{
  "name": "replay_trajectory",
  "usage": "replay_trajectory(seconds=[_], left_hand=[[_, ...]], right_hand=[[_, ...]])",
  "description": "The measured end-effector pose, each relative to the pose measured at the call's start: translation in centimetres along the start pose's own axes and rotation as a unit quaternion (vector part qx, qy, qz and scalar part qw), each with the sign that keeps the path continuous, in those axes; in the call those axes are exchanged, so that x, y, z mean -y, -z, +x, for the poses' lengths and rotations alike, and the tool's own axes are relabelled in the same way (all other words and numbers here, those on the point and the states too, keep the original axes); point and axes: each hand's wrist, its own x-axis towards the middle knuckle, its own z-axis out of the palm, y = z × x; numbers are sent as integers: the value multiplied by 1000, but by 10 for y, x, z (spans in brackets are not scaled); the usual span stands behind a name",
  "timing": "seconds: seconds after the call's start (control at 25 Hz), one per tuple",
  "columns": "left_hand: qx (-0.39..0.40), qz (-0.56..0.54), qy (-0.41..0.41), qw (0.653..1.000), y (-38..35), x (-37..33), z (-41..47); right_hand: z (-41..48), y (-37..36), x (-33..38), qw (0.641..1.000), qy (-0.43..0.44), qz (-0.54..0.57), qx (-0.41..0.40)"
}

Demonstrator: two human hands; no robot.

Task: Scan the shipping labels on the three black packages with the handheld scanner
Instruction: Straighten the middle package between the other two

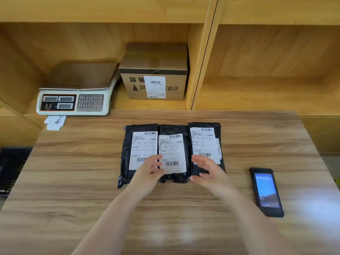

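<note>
Nearest, the handheld scanner (266, 191) lies screen-up on the table (73, 181) at 4 o'clock, untouched. Left hand (150, 169) and right hand (207, 171), both open and gripping nothing, rest at the near ends of three black packages (173, 153) lying side by side, labels up, toward 12 o'clock

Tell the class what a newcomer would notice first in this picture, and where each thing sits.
Three black plastic packages with white shipping labels lie side by side at the middle of the wood-grain table, with the left hand and right hand open over their near edges. A black handheld scanner with a lit screen lies untouched to the right. A white electronic scale sits on the shelf behind.
</note>
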Motion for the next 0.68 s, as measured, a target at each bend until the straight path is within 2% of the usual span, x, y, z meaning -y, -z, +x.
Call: replay_trajectory(seconds=[0.12, 0.32, 0.68], left_hand=[[-27, 34, 63, 997, -16, 10, -1], [-94, 23, 63, 993, -26, 19, -7], [-79, 62, 55, 993, -25, 14, -12]], right_hand=[[1, -13, -9, 998, -42, -4, -45], [3, -31, -29, 989, -20, -48, -138], [9, -32, -30, 971, -32, -194, -135]])
